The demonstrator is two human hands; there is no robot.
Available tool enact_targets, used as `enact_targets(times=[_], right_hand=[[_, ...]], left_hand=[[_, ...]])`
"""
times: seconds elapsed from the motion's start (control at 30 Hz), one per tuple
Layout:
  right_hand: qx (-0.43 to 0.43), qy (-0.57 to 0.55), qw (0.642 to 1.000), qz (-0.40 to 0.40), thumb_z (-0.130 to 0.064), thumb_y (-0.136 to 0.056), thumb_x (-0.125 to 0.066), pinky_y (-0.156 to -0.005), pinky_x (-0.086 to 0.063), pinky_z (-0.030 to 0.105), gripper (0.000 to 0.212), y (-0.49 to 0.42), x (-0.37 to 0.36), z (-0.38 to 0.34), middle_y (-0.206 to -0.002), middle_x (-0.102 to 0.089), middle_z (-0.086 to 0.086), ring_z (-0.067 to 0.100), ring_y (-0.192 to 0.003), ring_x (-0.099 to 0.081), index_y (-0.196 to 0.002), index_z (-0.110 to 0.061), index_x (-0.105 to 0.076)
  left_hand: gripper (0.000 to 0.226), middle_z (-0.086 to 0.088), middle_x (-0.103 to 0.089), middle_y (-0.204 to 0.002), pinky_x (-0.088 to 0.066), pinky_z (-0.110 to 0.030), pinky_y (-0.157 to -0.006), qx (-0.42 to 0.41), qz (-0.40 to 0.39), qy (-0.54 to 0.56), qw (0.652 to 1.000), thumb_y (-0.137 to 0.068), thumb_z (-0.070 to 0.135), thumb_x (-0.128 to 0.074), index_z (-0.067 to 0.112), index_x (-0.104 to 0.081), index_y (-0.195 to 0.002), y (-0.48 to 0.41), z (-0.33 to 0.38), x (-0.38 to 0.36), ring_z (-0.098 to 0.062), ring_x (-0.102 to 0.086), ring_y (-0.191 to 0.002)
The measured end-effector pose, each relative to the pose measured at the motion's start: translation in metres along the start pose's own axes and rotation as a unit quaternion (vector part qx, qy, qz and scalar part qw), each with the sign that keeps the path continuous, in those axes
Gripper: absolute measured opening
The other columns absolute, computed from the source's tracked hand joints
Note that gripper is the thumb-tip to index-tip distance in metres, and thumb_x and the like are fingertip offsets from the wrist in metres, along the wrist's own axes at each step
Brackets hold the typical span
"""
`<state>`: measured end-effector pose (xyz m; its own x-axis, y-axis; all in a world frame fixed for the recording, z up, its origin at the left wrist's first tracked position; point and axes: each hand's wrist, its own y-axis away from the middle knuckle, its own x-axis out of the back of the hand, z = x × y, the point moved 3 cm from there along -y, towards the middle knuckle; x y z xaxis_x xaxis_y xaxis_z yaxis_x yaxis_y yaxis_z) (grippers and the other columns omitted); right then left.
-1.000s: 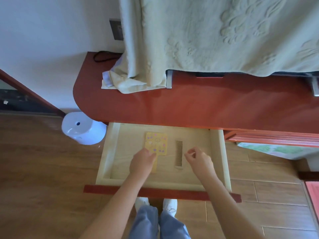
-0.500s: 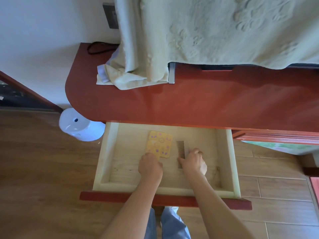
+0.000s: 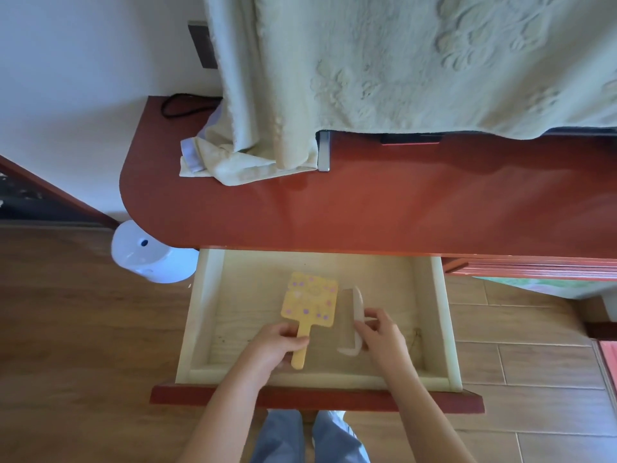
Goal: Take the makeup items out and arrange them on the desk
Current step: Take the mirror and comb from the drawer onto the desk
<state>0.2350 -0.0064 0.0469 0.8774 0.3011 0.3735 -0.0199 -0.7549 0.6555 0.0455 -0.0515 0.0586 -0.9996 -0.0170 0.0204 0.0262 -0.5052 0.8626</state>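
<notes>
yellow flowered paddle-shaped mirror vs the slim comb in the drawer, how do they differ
Shape: the yellow flowered paddle-shaped mirror has a broad square head on a handle; the slim comb is a narrow strip.
Look: the mirror is sharp and dotted; the comb is plain and motion-blurred.
Hold: the left hand grips the mirror's handle; the right hand pinches the comb.
Both are held over the open pale wooden drawer.

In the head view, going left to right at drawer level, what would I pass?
white round device → drawer's left wall → yellow hand mirror → comb → drawer's right wall
</notes>
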Motion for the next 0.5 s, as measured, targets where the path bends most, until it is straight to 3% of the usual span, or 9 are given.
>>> enact_targets(times=[0.1,0.23,0.37,0.5], right_hand=[[0.035,-0.069,0.997,0.019,-0.017,-0.091,-0.057,-0.046,-0.036,0.014,0.015,0.023,0.028,-0.003,-0.08,-0.064,-0.002,0.008,-0.056,-0.053,-0.106,-0.019,-0.059],[0.1,-0.159,0.98,0.063,-0.01,-0.091,-0.057,-0.038,-0.032,0.011,0.015,0.04,0.065,-0.034,-0.065,-0.058,-0.006,-0.001,-0.041,-0.044,-0.102,-0.02,-0.059],[0.157,-0.133,0.973,0.101,-0.016,-0.09,-0.059,-0.048,-0.036,0.017,0.019,0.023,0.088,-0.078,-0.075,-0.061,-0.005,0.0,-0.052,-0.049,-0.106,-0.026,-0.059],[0.171,-0.081,0.971,0.144,-0.022,-0.089,-0.059,-0.056,-0.042,0.024,0.025,-0.015,0.102,-0.113,-0.082,-0.063,-0.006,0.009,-0.066,-0.057,-0.114,-0.022,-0.058]], left_hand=[[0.014,0.0,-0.063,-0.078,-0.052,-0.024,-0.06,-0.017,-0.024,-0.004,1.0,-0.085,0.005,-0.065,0.01,-0.067,-0.098,0.04,0.003,0.008,-0.01,-0.063,-0.068],[0.012,-0.001,-0.063,-0.073,-0.052,-0.021,-0.057,-0.121,0.012,-0.006,0.993,-0.084,0.003,-0.065,0.009,-0.069,-0.094,0.076,0.04,0.003,-0.011,-0.062,-0.066],[0.011,-0.005,-0.066,-0.081,-0.052,-0.025,-0.059,-0.22,0.061,-0.003,0.974,-0.084,0.003,-0.063,0.012,-0.066,-0.09,0.062,0.095,-0.016,-0.013,-0.062,-0.07],[0.013,-0.004,-0.062,-0.076,-0.054,-0.028,-0.058,-0.234,0.072,0.022,0.969,-0.083,0.003,-0.066,0.003,-0.064,-0.096,0.016,0.136,-0.039,-0.015,-0.061,-0.066]])
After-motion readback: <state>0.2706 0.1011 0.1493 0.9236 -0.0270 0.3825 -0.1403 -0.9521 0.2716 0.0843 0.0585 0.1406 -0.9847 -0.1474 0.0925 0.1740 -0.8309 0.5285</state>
